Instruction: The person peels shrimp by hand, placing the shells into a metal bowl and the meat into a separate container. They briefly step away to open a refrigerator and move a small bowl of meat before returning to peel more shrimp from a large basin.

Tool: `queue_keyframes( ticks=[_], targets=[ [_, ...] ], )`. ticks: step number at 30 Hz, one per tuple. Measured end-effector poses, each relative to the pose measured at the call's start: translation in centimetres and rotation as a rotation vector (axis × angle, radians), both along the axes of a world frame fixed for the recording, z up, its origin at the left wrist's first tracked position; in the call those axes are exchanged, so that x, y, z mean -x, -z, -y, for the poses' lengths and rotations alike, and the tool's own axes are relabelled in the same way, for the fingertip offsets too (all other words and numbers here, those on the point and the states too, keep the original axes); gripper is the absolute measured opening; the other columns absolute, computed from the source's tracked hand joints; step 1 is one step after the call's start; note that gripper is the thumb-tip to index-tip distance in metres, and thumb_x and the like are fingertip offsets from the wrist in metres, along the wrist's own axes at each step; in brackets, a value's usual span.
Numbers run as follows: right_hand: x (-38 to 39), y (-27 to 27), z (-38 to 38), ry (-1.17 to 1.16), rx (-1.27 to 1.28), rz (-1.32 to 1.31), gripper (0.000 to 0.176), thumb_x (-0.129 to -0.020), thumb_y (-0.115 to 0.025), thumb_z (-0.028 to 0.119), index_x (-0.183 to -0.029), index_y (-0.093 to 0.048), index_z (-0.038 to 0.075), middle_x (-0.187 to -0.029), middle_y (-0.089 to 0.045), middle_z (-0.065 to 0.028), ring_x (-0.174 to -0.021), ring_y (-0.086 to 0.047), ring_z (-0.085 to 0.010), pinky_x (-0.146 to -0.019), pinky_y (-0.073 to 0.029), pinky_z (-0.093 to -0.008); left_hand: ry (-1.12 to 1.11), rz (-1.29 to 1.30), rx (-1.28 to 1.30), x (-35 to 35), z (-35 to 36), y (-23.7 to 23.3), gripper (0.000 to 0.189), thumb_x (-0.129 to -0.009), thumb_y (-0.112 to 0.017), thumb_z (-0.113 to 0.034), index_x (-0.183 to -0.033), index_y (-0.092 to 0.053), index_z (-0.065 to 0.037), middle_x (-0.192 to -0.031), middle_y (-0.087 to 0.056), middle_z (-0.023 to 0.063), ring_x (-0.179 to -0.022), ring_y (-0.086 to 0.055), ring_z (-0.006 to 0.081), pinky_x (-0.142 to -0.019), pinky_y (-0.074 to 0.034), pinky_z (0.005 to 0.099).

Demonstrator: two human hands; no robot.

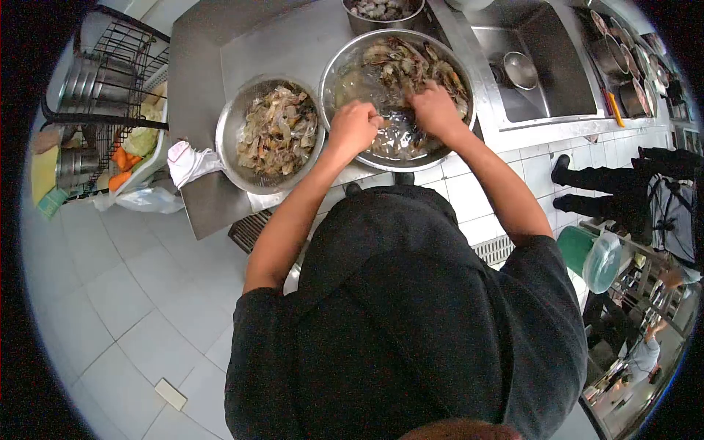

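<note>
A wide metal bowl (pixel 328 81) holds water and whole shrimp (pixel 400 62), heaped toward its far and right side. My left hand (pixel 356 126) is over the bowl's near left part, its fingers curled closed; I cannot tell what is in them. Opposite it, my right hand (pixel 438 111) reaches down into the shrimp, its fingertips hidden among them. Left of the bowl, a metal colander (pixel 226 147) is filled with shrimp shells and heads (pixel 275 132). Behind the bowl, a smaller metal pot (pixel 367 23) contains greyish peeled shrimp (pixel 380 9).
A sink (pixel 543 103) with a round strainer (pixel 521 71) lies to the right. A white cloth (pixel 192 163) hangs at the counter's left corner. Beside it stand a black wire rack (pixel 121 117) and a vegetable bin. Another person's legs (pixel 601 180) and a green bucket (pixel 576 248) are at right.
</note>
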State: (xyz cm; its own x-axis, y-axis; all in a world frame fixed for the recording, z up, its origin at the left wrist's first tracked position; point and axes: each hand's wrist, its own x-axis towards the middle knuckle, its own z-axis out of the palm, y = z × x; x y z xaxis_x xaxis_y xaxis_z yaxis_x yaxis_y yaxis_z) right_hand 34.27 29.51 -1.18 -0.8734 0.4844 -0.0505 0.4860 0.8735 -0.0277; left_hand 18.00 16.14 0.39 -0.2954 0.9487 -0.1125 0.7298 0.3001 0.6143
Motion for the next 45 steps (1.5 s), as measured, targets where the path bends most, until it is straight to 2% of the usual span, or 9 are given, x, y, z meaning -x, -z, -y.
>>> queue_keyframes(
  ticks=[4,8,12,16,19,21,30,37,45],
  targets=[
    [1.1,-1.0,2.1,0.049,0.215,-0.226,0.022,-0.067,-0.069,0.017,-0.083,-0.069,0.003,-0.078,-0.066,-0.0182,-0.091,-0.062,-0.0358,-0.082,-0.049,-0.0460,-0.143,0.317,0.143,-0.2,1.2,-2.6,0.023,-0.080,-0.069,-0.024,-0.091,-0.070,-0.004,-0.098,-0.067,0.0185,-0.088,-0.066,0.0318,-0.080,-0.050,0.0377],
    [3.4,-4.6,4.1,0.321,0.689,-0.480,0.036,-0.070,-0.067,0.018,-0.101,-0.069,0.001,-0.098,-0.066,-0.0258,-0.096,-0.063,-0.0395,-0.085,-0.050,-0.0440,-0.251,0.655,-0.228,-1.0,1.6,1.4,0.033,-0.089,-0.062,-0.016,-0.115,-0.062,0.004,-0.099,-0.069,0.0091,-0.085,-0.063,0.0133,-0.077,-0.048,0.0253],
    [5.1,-2.9,4.9,0.252,0.934,-0.689,0.042,-0.072,-0.064,0.013,-0.112,-0.066,0.004,-0.102,-0.065,-0.0257,-0.098,-0.063,-0.0398,-0.089,-0.049,-0.0405,-0.440,0.941,-0.266,-0.8,1.4,-0.8,0.040,-0.089,-0.061,-0.010,-0.125,-0.054,0.007,-0.108,-0.066,0.0118,-0.095,-0.061,0.0146,-0.083,-0.048,0.0269],
    [5.4,-4.7,4.8,0.157,0.738,-0.433,0.040,-0.070,-0.066,0.012,-0.109,-0.066,0.006,-0.101,-0.066,-0.0228,-0.095,-0.062,-0.0347,-0.082,-0.048,-0.0422,-0.449,0.760,-0.312,-0.2,1.8,-1.0,0.042,-0.087,-0.062,-0.004,-0.127,-0.053,0.007,-0.108,-0.066,0.0132,-0.093,-0.062,0.0146,-0.082,-0.048,0.0253],
    [5.1,-6.9,5.4,-0.031,0.128,-0.500,0.034,-0.072,-0.069,0.014,-0.106,-0.068,0.006,-0.097,-0.066,-0.0111,-0.101,-0.057,-0.0286,-0.084,-0.043,-0.0386,-0.388,0.753,-0.312,0.5,2.3,-0.9,0.039,-0.087,-0.062,-0.002,-0.124,-0.055,0.007,-0.107,-0.066,0.0127,-0.091,-0.062,0.0143,-0.082,-0.048,0.0249],
    [5.7,-6.7,5.4,-0.102,0.108,-0.584,0.031,-0.072,-0.070,0.017,-0.101,-0.068,0.007,-0.097,-0.064,-0.0096,-0.103,-0.053,-0.0279,-0.085,-0.039,-0.0411,-0.396,0.751,-0.396,1.1,2.9,-1.3,0.033,-0.086,-0.063,-0.002,-0.118,-0.059,0.006,-0.105,-0.067,0.0119,-0.089,-0.062,0.0133,-0.081,-0.049,0.0253],
    [14.7,-6.9,10.4,-0.306,0.320,-0.750,0.024,-0.079,-0.060,0.021,-0.093,-0.065,0.002,-0.089,-0.062,-0.0124,-0.091,-0.056,-0.0323,-0.082,-0.039,-0.0441,-0.631,0.522,-0.703,6.6,9.1,-5.4,0.021,-0.091,-0.061,-0.007,-0.108,-0.067,0.003,-0.104,-0.064,0.0076,-0.094,-0.059,0.0138,-0.087,-0.045,0.0260],
    [21.7,-5.4,15.8,-0.544,0.560,-0.638,0.028,-0.080,-0.053,0.024,-0.088,-0.061,-0.002,-0.089,-0.063,-0.0250,-0.087,-0.060,-0.0433,-0.081,-0.046,-0.0512,-0.753,1.015,-0.651,13.3,17.1,-4.7,0.029,-0.092,-0.061,-0.010,-0.115,-0.061,0.007,-0.104,-0.064,0.0082,-0.090,-0.058,0.0124,-0.081,-0.046,0.0237],
    [24.6,-4.4,18.0,-0.679,0.618,-0.551,0.026,-0.082,-0.051,0.016,-0.099,-0.059,-0.002,-0.096,-0.063,-0.0221,-0.094,-0.059,-0.0413,-0.087,-0.046,-0.0491,-0.756,1.234,-0.504,15.7,21.8,-4.3,0.033,-0.093,-0.058,-0.013,-0.121,-0.055,0.003,-0.091,-0.061,0.0050,-0.071,-0.055,0.0135,-0.066,-0.046,0.0272]
  ],
)
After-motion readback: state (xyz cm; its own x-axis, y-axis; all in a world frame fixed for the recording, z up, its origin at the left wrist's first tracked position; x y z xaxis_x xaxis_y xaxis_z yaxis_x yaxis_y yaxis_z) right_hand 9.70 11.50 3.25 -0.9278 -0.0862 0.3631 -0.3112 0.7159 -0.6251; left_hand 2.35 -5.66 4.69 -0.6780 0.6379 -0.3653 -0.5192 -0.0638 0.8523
